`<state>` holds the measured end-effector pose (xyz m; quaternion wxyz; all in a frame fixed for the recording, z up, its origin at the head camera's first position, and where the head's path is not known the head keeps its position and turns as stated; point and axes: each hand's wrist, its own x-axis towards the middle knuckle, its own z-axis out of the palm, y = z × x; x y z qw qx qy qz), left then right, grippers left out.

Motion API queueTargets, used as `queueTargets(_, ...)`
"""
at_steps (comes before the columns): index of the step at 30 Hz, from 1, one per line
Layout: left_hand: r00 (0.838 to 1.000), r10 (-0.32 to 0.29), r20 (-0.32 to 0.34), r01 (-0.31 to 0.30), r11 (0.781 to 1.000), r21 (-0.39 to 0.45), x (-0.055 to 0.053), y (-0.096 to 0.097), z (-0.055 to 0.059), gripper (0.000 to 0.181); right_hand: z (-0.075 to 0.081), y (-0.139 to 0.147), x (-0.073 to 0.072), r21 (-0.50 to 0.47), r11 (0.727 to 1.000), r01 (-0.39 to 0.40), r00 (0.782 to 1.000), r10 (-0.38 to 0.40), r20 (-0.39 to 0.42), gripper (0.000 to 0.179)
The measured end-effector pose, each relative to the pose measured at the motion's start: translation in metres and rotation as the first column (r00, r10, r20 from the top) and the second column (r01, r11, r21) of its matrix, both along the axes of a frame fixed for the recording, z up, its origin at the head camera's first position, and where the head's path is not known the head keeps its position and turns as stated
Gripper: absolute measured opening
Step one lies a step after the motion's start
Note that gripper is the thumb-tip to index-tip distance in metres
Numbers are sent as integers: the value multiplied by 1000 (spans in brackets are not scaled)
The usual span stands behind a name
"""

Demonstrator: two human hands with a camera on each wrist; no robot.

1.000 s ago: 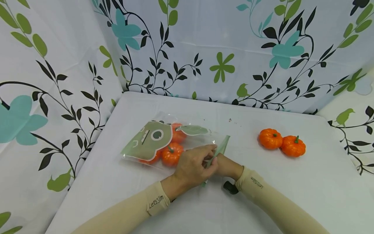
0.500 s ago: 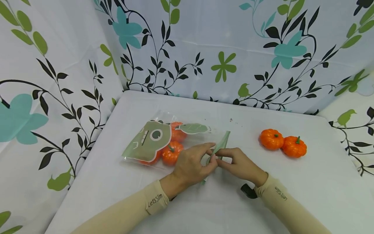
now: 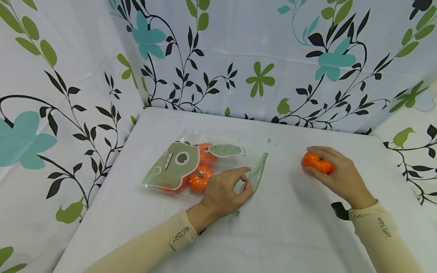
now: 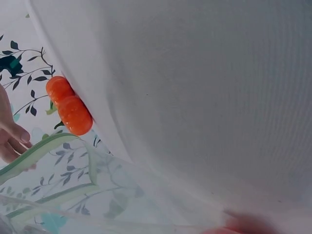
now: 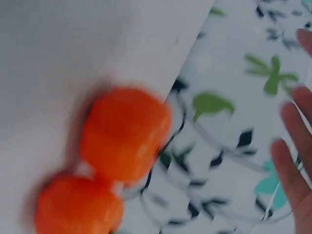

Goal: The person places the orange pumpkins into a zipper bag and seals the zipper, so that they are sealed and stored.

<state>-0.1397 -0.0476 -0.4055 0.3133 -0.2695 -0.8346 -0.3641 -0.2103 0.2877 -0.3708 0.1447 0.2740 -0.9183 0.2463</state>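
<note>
A clear zip bag (image 3: 175, 163) with a green cartoon face lies on the table, holding several small orange pumpkins (image 3: 200, 179). My left hand (image 3: 223, 191) grips the bag's mouth by its green strip (image 3: 260, 170), thumb and forefinger at the edge; the left wrist view shows the mouth gaping. To the right, my right hand (image 3: 339, 176) is over two loose orange pumpkins (image 3: 315, 162), partly hiding them in the head view. In the right wrist view its fingers (image 5: 292, 170) are spread and apart from the nearer pumpkin (image 5: 126, 134).
The white table (image 3: 266, 242) has small dark specks (image 3: 269, 141) near its back. Curtains (image 3: 225, 49) printed with leaves and flowers stand behind and at both sides. A dark wrist camera (image 3: 340, 211) sticks out from the right sleeve.
My right hand has left the bag's mouth and moved right to the two loose pumpkins. My left hand has stayed at the bag's edge, and the bag lies where it was.
</note>
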Motion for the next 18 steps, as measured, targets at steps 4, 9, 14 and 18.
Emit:
queueTargets(4, 1000, -3, 21, 3, 1000, 6, 1, 0, 0, 24, -1, 35, -10, -30, 991, 128, 992, -128, -4, 104)
queueTargets(9, 1000, -1, 30, 0, 1000, 8, 1, 0, -1, 26, -8, 73, -16, 15, 963, 268, 954, -268, 134, 135)
queueTargets(14, 1000, 3, 26, -3, 1000, 9, 1, 0, -2, 25, -19, 100, -16, 89, 934, 347, 891, -358, 279, 147)
queueTargets(18, 1000, 1, 31, -1, 1000, 10, 1, 0, -2, 24, -27, 117, -15, 106, 914, 392, 826, -401, 396, 145)
